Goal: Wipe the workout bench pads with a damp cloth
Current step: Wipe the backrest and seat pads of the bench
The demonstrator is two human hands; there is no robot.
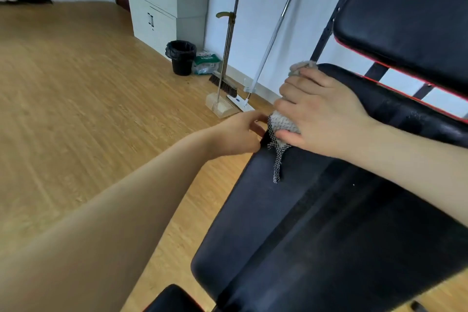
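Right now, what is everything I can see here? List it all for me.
bench pads: several, black, red-trimmed, right side
cloth: one, grey, checked edge, on the big pad's far left edge
filing cabinets: two stacked, pale grey, far wall
bin: one, black, beside the cabinets
packet: one, green and white, right of the bin
broom: one, dark bristles, against the wall
dustpan: one, beige, on the floor
mop: one, white, leaning
floor: wood
left hand: at the pad's edge
right hand: pressing the cloth
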